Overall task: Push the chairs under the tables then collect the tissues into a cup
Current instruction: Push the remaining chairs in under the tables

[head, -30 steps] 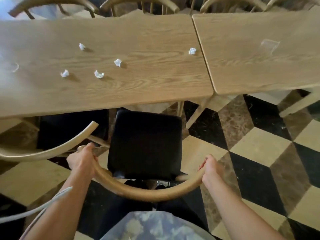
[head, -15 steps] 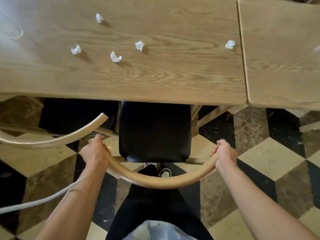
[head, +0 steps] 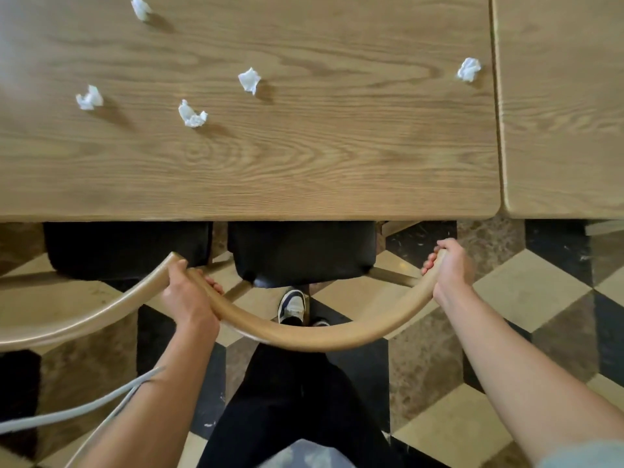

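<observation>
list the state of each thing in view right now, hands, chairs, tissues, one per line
left hand: grips the curved wooden backrest
right hand: grips the same backrest's other end
black-cushioned wooden chair: seat partly under the light wooden table
neighbouring black-seated chair: seat partly under the table, untouched
five crumpled white tissues: loose on the tabletop, uncollected
second wooden table: butted against the first

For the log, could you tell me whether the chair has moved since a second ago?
Yes. The chair has slid forward under the table; less of its black seat shows past the table's near edge.
</observation>
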A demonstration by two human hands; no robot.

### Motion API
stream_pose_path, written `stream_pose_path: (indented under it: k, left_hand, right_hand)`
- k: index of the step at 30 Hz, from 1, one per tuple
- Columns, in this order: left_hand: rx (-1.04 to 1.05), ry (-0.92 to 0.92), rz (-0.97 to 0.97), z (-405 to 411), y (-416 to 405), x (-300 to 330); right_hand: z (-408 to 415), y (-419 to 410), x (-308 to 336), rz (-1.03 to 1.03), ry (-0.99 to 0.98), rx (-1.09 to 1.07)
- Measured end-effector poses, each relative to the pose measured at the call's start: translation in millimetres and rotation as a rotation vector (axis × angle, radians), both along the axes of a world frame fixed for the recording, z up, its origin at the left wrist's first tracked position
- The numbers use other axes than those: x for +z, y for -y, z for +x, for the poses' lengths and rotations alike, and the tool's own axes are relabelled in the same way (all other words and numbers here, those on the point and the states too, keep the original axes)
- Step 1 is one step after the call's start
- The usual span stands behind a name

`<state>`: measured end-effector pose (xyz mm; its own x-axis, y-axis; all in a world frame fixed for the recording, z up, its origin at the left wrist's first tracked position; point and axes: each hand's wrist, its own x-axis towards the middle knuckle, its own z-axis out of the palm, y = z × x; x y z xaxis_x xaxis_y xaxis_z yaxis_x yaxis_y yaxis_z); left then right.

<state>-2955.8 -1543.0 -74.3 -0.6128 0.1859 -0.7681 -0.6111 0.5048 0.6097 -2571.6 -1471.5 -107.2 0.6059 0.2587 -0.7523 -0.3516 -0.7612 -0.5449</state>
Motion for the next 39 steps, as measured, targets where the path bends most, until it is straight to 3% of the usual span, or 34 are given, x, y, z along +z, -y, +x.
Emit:
stream_pose_path:
  k: [11,15,18,21,29,39]
  left_hand:
    - [-0.122,0.044,0.024,5,18,-6]
    - [-0.226,0.114,-0.109,30,38,-4]
    - [-0.169,0.153,-0.159,35,37,-4]
    - [-0.120,0.182,-0.146,32,32,-7]
    - [-0.185,0.199,-0.062,31,11,-13]
    - [-0.217,0.195,-0.051,21,6,-20]
  right_hand:
    - [14,12,4,0.090,-0.087,0.120]
    - [-2,51,10,-0.077,-0.109,0.171]
    - [-19,68,9,-0.038,-0.194,0.099]
    - [-25,61,9,-0.005,-0.153,-0.004]
    - [-17,49,-1,0.028,-0.159,-0.102]
    - [-21,46,-6,-0.024,-0.168,0.005]
